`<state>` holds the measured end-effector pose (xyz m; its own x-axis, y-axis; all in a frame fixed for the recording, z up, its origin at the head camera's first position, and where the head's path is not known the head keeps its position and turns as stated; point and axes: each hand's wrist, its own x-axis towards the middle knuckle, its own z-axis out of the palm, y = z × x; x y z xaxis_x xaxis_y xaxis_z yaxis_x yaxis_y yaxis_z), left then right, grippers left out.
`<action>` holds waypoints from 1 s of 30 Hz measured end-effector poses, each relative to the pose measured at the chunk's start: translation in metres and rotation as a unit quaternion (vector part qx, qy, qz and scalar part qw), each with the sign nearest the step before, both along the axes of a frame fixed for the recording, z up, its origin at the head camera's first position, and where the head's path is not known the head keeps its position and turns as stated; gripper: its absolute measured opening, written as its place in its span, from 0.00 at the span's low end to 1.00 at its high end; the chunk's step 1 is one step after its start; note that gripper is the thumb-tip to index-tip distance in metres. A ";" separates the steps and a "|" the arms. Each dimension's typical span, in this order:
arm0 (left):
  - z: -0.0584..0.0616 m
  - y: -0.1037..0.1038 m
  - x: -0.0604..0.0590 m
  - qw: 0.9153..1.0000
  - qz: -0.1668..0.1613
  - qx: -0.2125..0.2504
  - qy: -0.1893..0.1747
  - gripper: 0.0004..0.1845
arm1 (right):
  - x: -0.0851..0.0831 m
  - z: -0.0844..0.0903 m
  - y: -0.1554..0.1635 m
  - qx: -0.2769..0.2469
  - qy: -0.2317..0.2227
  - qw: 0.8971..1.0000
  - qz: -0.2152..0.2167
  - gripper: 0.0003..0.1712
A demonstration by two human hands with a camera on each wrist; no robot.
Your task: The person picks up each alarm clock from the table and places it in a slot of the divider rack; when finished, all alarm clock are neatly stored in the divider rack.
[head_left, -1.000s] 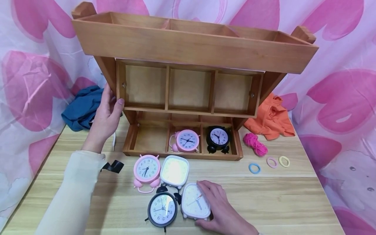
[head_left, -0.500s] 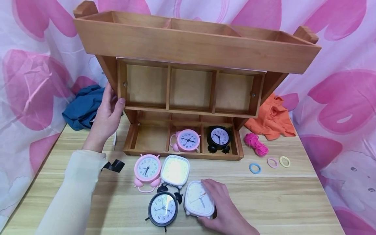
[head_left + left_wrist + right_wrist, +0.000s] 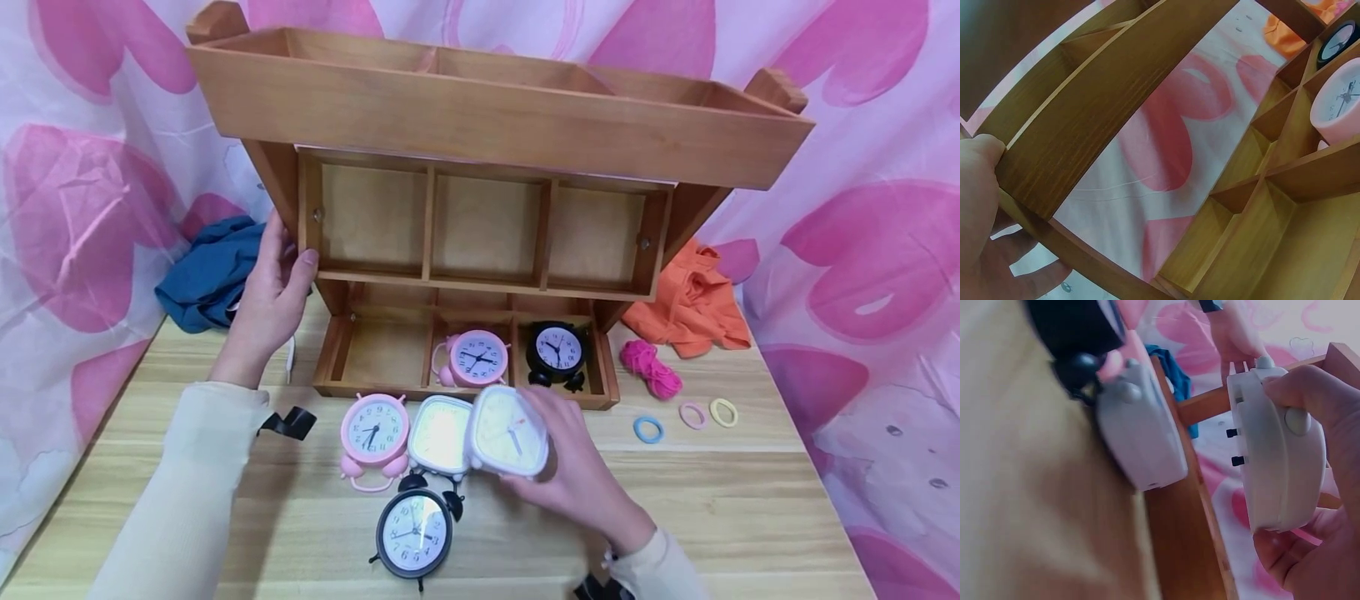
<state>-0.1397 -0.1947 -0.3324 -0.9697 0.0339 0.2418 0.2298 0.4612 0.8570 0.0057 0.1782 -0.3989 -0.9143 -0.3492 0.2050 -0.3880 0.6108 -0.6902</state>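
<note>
My right hand grips a white square alarm clock and holds it lifted above the table in front of the wooden shelf unit; the right wrist view shows the same white clock from its back between my fingers. My left hand holds the shelf's left side panel, thumb on the front edge. A pink clock and a black clock stand in the bottom shelf compartments. On the table lie a pink clock, a second white clock and a black clock.
A blue cloth lies left of the shelf, an orange cloth to its right. Pink yarn and three hair rings lie on the right of the wooden table. A pink-patterned curtain hangs behind.
My right hand has lifted the white clock off the table and carried it up toward the shelf's bottom row. The left hand has stayed on the shelf's side.
</note>
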 end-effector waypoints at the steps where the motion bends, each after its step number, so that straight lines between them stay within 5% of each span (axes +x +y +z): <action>1: 0.000 0.000 0.000 1.000 0.000 0.000 -0.001 0.36 | -0.008 0.002 -0.003 -0.005 -0.004 1.000 0.003 0.60; 12: 0.014 0.009 0.006 1.000 -0.007 0.001 -0.001 0.36 | -0.075 0.018 -0.050 -0.017 -0.021 0.998 0.054 0.55; 18: 0.009 0.005 0.003 1.000 -0.003 0.004 0.001 0.36 | -0.105 0.021 -0.086 0.063 -0.006 0.992 0.106 0.52; 24: 0.019 0.011 0.012 1.000 -0.002 0.003 -0.001 0.36 | -0.131 0.020 -0.122 0.134 -0.022 0.980 0.145 0.53; 30: 0.000 0.000 -0.001 1.000 -0.001 -0.003 0.009 0.36 | -0.146 0.003 -0.146 0.200 -0.016 0.969 0.145 0.52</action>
